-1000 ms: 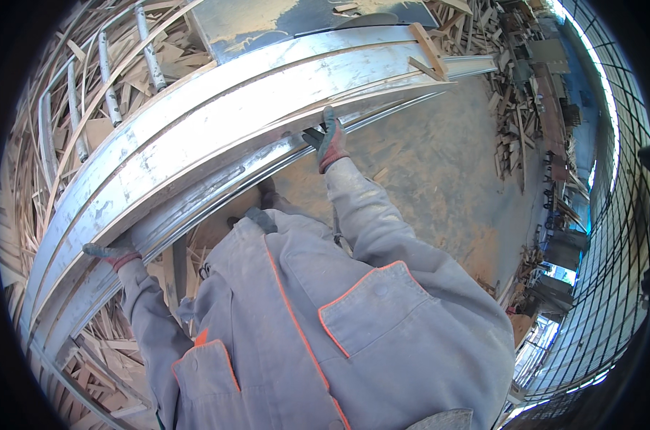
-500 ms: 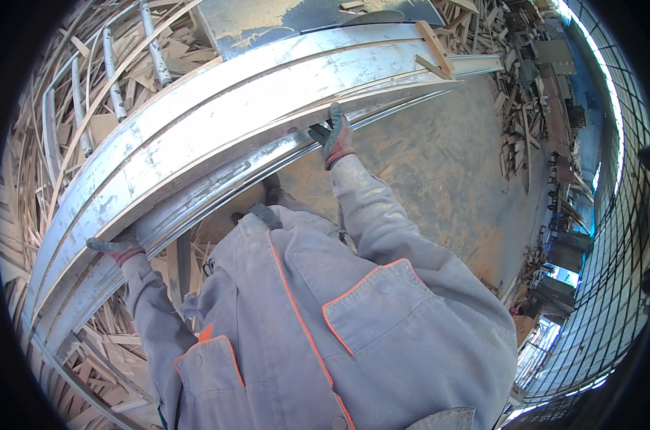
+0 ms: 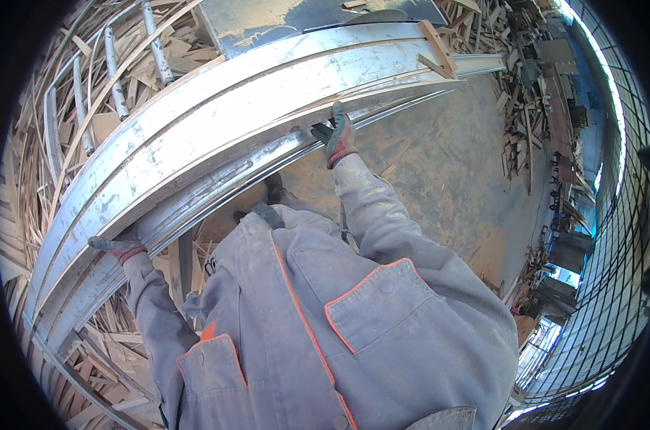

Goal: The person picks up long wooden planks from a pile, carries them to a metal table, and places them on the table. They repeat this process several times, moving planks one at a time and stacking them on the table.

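A long, narrow wooden board (image 3: 404, 93) lies along the near edge of the metal machine table (image 3: 253, 93), whose top has long grooves. My left hand (image 3: 121, 247), in a grey and red work glove, grips the board near its left end, thumb laid over it and fingers mostly hidden. Farther right, my right hand (image 3: 341, 140), gloved the same way, presses its thumb up against the board's near side. A dark, angular piece (image 3: 321, 132) shows beside its fingers; whether it is held cannot be told. Below the board runs a shiny metal rail (image 3: 250, 172).
Offcuts (image 3: 185, 54) heap behind the table and lower left. A metal rack with bars (image 3: 113, 72) stands far left. A short wooden strip (image 3: 436, 44) crosses the table's right end. Sawdust covers the floor (image 3: 440, 172). Wire mesh (image 3: 604, 236) lines the right.
Almost nothing differs. Both hands keep their places on the board, and the whole view has shifted very slightly.
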`<state>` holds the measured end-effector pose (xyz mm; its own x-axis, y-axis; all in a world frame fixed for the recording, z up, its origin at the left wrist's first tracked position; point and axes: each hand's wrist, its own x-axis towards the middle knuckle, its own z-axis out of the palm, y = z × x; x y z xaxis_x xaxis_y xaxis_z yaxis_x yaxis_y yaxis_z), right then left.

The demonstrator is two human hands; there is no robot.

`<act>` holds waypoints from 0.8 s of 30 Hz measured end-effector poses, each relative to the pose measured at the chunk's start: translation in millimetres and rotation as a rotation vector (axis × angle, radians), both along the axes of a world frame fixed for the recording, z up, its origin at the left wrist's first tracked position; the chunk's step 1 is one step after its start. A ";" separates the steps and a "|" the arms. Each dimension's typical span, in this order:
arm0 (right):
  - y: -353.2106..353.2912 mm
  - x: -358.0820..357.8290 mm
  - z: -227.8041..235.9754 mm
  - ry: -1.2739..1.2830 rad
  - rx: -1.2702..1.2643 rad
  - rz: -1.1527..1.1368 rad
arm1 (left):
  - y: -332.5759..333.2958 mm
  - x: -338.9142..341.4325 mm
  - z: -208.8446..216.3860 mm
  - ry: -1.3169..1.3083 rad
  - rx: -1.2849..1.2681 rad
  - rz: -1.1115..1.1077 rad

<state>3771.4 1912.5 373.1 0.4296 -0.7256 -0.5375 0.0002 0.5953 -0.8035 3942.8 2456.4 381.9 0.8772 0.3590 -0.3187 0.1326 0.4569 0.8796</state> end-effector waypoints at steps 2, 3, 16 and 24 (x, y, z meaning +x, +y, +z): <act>-1.3 0.1 -2.6 -0.002 -0.003 0.008 | 0.5 1.0 -0.9 0.012 -0.013 0.006; -2.5 -0.4 -4.8 -0.009 -0.007 0.022 | 0.6 1.5 -1.8 0.022 -0.025 0.010; -13.7 -4.2 -19.6 -0.007 -0.013 0.047 | 17.8 4.6 -20.7 -0.087 -0.012 -0.033; -14.7 -5.5 -6.2 0.002 -0.022 0.112 | 24.5 5.5 -25.5 -0.047 -0.160 0.024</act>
